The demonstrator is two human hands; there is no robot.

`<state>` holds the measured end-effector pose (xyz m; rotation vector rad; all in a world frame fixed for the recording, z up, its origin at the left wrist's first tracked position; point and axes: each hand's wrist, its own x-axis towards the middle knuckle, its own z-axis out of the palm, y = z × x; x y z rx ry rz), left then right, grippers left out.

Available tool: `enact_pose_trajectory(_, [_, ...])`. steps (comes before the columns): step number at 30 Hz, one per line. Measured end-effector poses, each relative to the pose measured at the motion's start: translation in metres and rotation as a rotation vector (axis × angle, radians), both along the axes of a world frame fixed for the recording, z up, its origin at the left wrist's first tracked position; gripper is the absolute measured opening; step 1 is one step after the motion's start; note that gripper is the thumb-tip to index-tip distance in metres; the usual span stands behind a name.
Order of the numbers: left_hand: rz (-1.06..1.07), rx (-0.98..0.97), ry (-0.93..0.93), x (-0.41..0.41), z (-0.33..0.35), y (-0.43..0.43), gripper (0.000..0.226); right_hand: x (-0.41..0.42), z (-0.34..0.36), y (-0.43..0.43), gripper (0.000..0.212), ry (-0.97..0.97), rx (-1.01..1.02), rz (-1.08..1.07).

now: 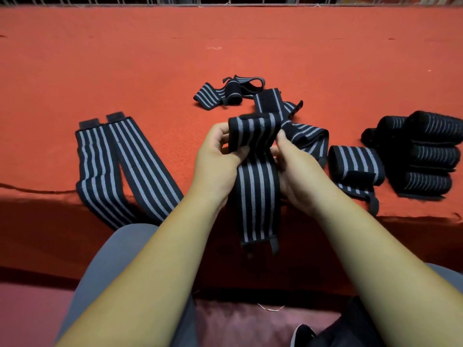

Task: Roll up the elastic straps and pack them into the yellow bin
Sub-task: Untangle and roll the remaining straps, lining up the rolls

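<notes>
Both hands hold one black elastic strap with grey stripes (258, 196) above the near edge of the red table (225, 51). My left hand (218, 159) grips its folded upper part from the left, and my right hand (293, 169) pinches it from the right. The strap's tail hangs down over the table edge. Two flat straps (120, 166) lie side by side at the left. Loose straps (225, 93) lie behind my hands. A rolled strap (355, 164) sits at the right, beside a pile of rolled straps (423, 154). No yellow bin is in view.
A red cloth covers the whole table, and its near edge drops off below my hands. A wire fence (225, 0) runs along the far edge. My lap in grey trousers (112, 271) is below the table edge.
</notes>
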<state>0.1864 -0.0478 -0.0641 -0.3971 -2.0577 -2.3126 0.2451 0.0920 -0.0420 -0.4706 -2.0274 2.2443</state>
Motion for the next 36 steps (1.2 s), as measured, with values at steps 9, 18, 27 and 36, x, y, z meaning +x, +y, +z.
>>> enact_pose_trajectory(9, [-0.204, -0.012, -0.154, -0.002, 0.012, -0.009, 0.061, 0.01, 0.001, 0.009, 0.039, 0.069, -0.224, 0.073])
enact_pose_trajectory(18, [-0.401, 0.216, -0.277, 0.016, 0.017, -0.002, 0.044, 0.003, -0.007, 0.013, 0.036, 0.183, -0.06, 0.026])
enact_pose_trajectory(27, [-0.438, -0.055, -0.229, 0.008, 0.012, -0.016, 0.063, 0.001, -0.011, 0.02, 0.066, 0.211, 0.035, 0.084])
enact_pose_trajectory(36, [-0.278, 0.159, -0.267, -0.004, 0.004, -0.02, 0.039, -0.002, -0.008, 0.007, 0.045, 0.108, 0.013, 0.016])
